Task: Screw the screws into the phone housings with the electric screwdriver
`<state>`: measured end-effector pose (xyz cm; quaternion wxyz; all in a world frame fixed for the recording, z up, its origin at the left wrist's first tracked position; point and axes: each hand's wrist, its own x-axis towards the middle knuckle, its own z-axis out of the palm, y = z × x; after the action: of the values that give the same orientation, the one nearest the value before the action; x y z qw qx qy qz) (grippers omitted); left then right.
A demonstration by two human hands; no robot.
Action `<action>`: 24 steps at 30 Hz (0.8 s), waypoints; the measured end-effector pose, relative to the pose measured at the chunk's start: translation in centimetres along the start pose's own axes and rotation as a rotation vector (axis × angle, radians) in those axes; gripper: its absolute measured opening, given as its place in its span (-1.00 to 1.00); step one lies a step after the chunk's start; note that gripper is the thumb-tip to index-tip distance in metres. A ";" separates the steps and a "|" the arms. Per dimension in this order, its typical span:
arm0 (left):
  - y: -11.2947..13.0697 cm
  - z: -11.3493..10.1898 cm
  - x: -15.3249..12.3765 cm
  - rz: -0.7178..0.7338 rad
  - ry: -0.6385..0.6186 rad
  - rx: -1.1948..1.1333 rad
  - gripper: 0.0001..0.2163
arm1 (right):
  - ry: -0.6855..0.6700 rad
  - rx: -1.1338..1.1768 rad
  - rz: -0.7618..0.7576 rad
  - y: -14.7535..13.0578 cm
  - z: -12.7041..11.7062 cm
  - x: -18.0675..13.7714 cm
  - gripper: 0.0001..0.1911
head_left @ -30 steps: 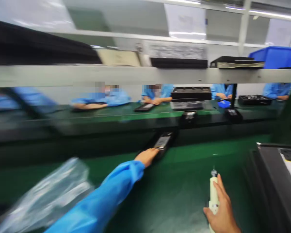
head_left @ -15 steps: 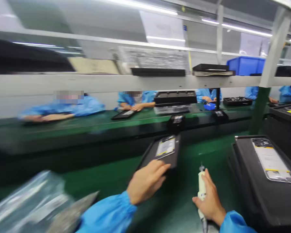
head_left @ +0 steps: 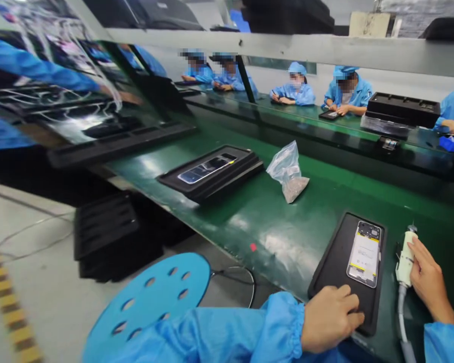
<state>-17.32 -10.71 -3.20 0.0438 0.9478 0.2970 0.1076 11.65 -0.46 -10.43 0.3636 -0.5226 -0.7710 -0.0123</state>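
Observation:
A black foam tray (head_left: 333,267) lies on the green bench in front of me, with an opened smartphone (head_left: 365,254) on it, its battery and inner parts showing. My left hand (head_left: 331,317) is closed on the tray's near end, fingers curled over it; the thumb is hidden. Just right of the tray, my right hand (head_left: 427,275) is around a cream electric screwdriver (head_left: 405,259). Its tip points away from me and a grey cord runs from its rear end.
A clear plastic bag (head_left: 287,171) of small parts lies farther back on the bench. Left of it, stacked black trays (head_left: 212,174) bear another phone. A blue stool (head_left: 166,287) with holes stands beside the bench. Co-workers in blue (head_left: 346,93) sit across.
My view has swung left, bringing the stool and floor into sight. The tray with the phone now lies nearer to me, beside the screwdriver, with my left hand still at it.

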 end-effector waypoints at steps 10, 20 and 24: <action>-21.2 -13.0 -4.1 -1.000 0.549 0.304 -0.75 | -0.299 -0.413 -0.269 1.4 -1.3 0.8 -0.31; -25.9 -13.6 -1.7 -1.096 0.158 0.275 -0.55 | -0.211 -0.205 -0.476 6.4 1.3 1.1 -0.50; -25.3 -14.8 -1.9 -1.107 0.153 0.201 -0.70 | -0.078 -0.013 -0.300 6.0 1.2 -1.4 -0.40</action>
<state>-36.22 9.25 7.17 -0.0184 0.6398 0.7607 0.1079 16.19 1.64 -14.24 0.3239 -0.4040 -0.8540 -0.0510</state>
